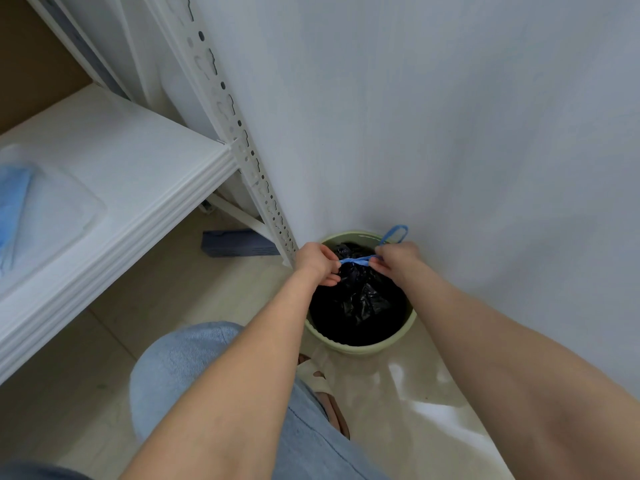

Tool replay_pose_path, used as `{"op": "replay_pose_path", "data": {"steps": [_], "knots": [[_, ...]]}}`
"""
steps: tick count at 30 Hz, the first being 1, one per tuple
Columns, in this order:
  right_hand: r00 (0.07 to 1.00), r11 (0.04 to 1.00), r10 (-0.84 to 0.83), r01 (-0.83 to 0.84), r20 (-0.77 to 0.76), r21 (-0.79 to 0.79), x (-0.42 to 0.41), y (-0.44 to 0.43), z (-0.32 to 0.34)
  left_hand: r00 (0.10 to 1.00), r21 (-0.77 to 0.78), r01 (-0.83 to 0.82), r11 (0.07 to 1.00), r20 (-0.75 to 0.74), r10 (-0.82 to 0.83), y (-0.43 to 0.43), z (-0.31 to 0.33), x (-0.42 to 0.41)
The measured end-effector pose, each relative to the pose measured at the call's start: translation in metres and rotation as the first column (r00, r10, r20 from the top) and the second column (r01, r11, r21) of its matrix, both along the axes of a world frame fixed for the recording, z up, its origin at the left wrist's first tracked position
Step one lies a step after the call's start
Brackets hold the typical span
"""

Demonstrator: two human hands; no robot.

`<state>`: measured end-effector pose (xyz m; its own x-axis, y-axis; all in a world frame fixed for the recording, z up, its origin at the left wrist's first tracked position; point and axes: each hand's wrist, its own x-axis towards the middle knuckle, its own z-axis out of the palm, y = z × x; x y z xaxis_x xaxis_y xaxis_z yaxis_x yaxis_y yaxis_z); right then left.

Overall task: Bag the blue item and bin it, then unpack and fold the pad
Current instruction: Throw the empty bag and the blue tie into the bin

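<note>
The person stands bent over a green bin (363, 348) that sits on the floor (214, 306) in the corner, close against the wall (450, 133). A black bag (362, 299) lies inside the bin, crumpled and gathered to a neck near the far rim. A blue string (356, 260) runs taut across that neck between the two hands.

The left hand (317, 263) has its fingers curled in and pinches the near end of the string, just above the bin's left rim. The right hand (398, 259) pinches the other end in the same way, thumb and fingers closed on it. A loop of the string sticks out past the right hand, over the far rim, against the wall. Both forearms reach down and forward from the bottom of the view.

What is inside the bag cannot be seen; its neck is drawn shut.

To the left a white shelf (114, 157) juts out at about waist level, carried by a perforated white post (239, 133) that comes down to the floor just beside the bin. At the shelf's left edge lies a blue pad (14, 199) inside a clear wrapper (65, 206), well apart from the hands. Under the shelf, on the floor, lies a dark blue box (239, 244).

A knee (180, 368) in light jeans shows below the left arm, and a pale slipper (317, 375) stands just before the bin.
</note>
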<state>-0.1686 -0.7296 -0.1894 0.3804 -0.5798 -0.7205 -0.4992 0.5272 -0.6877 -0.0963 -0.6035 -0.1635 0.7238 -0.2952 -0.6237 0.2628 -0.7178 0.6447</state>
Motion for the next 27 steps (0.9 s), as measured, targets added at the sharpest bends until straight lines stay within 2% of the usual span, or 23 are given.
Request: {"op": "replay_pose_path", "data": {"steps": [2, 4, 7, 9, 10, 12, 14, 17, 20, 23, 27], "knots": [[0.981, 0.981, -0.179, 0.172, 0.080, 0.093, -0.001, -0.006, -0.001, 0.999, 0.012, -0.031, 0.999, 0.018, 0.031, 0.002, 0.001, 0.003], [0.951, 0.950, -0.297, 0.286, 0.080, 0.128, -0.002, -0.010, 0.000, 0.998, 0.031, -0.061, 0.998, 0.028, 0.060, 0.006, 0.002, 0.006], [0.939, 0.937, -0.334, 0.321, 0.084, 0.137, -0.002, -0.010, -0.002, 0.996, 0.028, -0.080, 0.996, 0.027, 0.079, 0.009, 0.003, 0.007], [0.979, 0.981, -0.195, 0.195, 0.058, 0.009, 0.000, -0.008, -0.007, 0.996, 0.026, -0.077, 0.997, 0.037, 0.076, 0.007, 0.002, 0.007], [0.999, 0.992, -0.052, 0.052, 0.004, -0.116, 0.001, -0.005, -0.008, 0.997, 0.033, -0.068, 0.997, 0.042, 0.067, 0.006, 0.002, 0.006], [0.971, 0.931, 0.207, -0.232, -0.117, -0.280, 0.002, 0.003, -0.010, 0.999, 0.065, -0.030, 0.997, 0.032, 0.028, 0.004, -0.001, 0.003], [0.895, 0.846, 0.408, -0.446, -0.182, -0.294, 0.002, 0.012, -0.012, 0.998, 0.087, 0.044, 0.995, -0.045, -0.040, 0.004, -0.004, -0.004], [0.700, 0.657, 0.645, -0.713, -0.306, -0.246, 0.001, 0.022, -0.012, 0.982, 0.113, 0.170, 0.979, -0.103, -0.158, 0.008, -0.006, -0.013], [0.542, 0.484, 0.703, -0.839, -0.460, -0.250, 0.002, 0.022, -0.013, 0.982, 0.133, 0.186, 0.973, -0.055, -0.181, 0.013, -0.003, -0.006], [0.513, 0.422, 0.657, -0.858, -0.553, -0.294, 0.002, 0.020, -0.007, 0.979, 0.178, 0.184, 0.967, 0.057, -0.197, 0.017, 0.007, 0.004], [0.437, 0.346, 0.629, -0.898, -0.643, -0.272, 0.003, 0.026, 0.015, 0.924, 0.283, 0.210, 0.936, 0.256, -0.284, 0.030, 0.028, 0.013]]}}
